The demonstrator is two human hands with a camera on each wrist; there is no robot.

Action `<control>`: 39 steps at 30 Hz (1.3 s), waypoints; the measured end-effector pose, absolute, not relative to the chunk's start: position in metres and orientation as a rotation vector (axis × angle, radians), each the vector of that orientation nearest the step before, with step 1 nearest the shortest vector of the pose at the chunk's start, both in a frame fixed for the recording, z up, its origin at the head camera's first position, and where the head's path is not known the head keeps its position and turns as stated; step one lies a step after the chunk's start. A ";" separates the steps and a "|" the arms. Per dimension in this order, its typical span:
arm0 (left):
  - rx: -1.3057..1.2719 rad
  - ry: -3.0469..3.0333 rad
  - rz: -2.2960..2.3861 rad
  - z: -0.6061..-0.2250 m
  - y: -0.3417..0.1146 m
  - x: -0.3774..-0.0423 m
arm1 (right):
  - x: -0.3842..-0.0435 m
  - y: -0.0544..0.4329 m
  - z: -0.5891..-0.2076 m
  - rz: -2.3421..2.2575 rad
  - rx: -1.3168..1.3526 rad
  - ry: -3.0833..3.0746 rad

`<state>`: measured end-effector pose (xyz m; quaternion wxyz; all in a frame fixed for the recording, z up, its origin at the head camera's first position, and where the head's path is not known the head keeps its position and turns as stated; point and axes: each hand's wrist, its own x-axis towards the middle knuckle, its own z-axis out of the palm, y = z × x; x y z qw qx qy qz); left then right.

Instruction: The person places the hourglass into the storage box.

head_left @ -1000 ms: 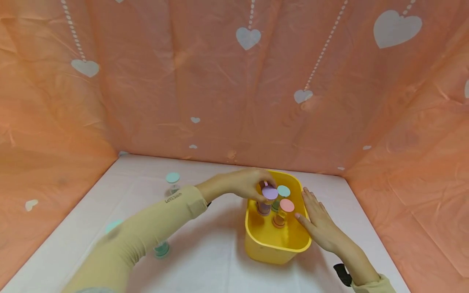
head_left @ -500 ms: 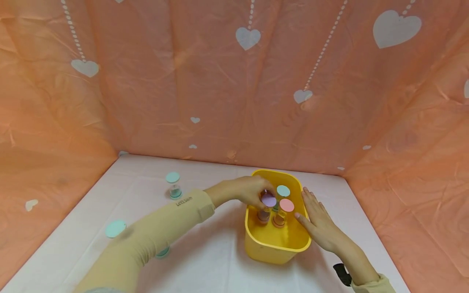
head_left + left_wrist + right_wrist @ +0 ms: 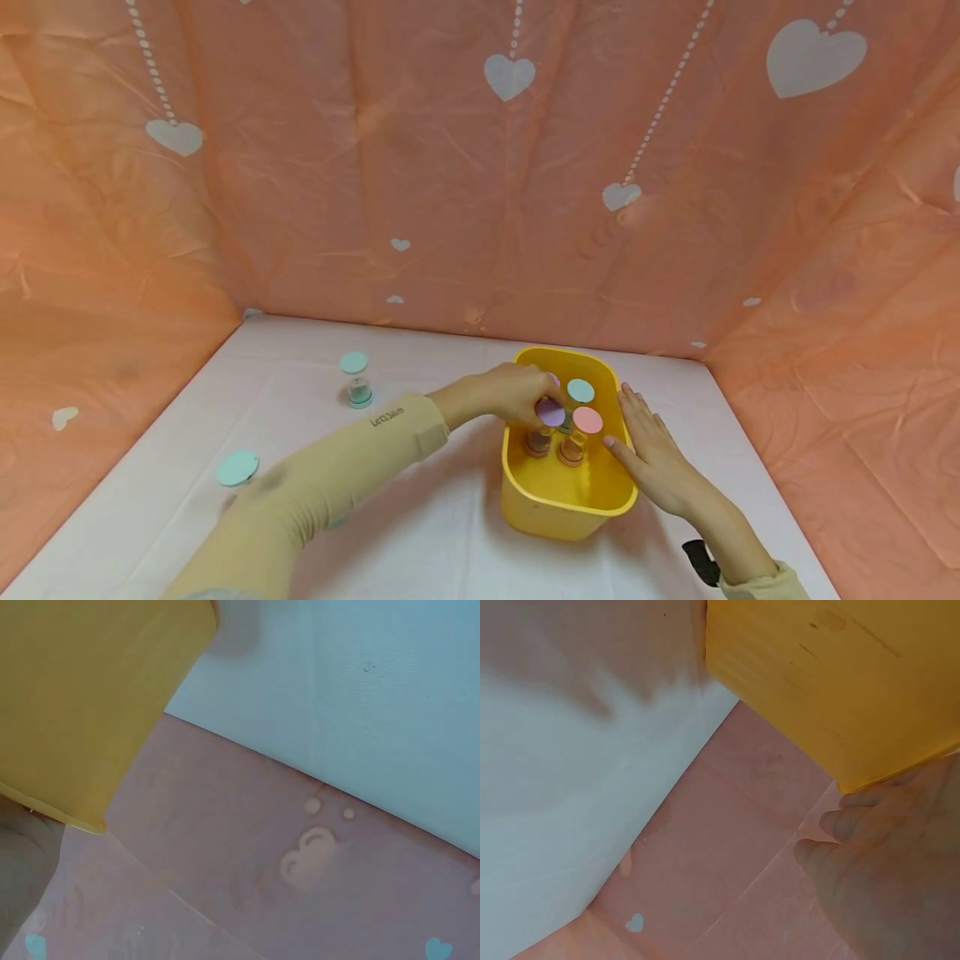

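Observation:
Inside a yellow bin (image 3: pixel 555 521), my left hand (image 3: pixel 517 393) pinches a sand timer with a purple top (image 3: pixel 551 413), thumb and fingers at its upper end. A second purple-topped timer (image 3: pixel 554 378) shows just behind those fingers, mostly hidden. Beside them in the bin stand a pink-topped sand timer (image 3: pixel 587 420) and a light-blue-topped one (image 3: pixel 581 390). My right hand (image 3: pixel 660 458) lies along the bin's right rim with fingers extended, the thumb reaching over the edge. In the right wrist view its fingers (image 3: pixel 832 825) sit right at the rim.
Left of the bin, on the white table (image 3: pixel 420 517), stands a teal sand timer (image 3: pixel 357 392). Another teal-topped timer (image 3: pixel 237 468) is nearer, partly behind the left sleeve (image 3: pixel 315 483), which nearly covers a third. Orange heart-patterned cloth (image 3: pixel 450 167) encloses the table.
My left hand has brought the purple-topped timer slightly toward the near end of the bin, uncovering more of the second purple one. My right hand has stayed on the rim.

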<state>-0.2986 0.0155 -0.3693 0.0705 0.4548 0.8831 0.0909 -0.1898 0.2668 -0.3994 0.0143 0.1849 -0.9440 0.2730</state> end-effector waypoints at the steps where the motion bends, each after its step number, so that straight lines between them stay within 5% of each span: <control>1: 1.363 2.661 0.266 -0.370 0.016 -0.299 | -0.190 0.267 -0.400 0.852 0.576 -2.940; 25: 1.451 2.634 0.245 -0.360 0.011 -0.298 | -0.189 0.266 -0.399 0.857 0.562 -2.948; 39: 1.518 2.586 0.704 -0.327 -0.035 -0.298 | -0.188 0.265 -0.399 0.874 0.561 -2.943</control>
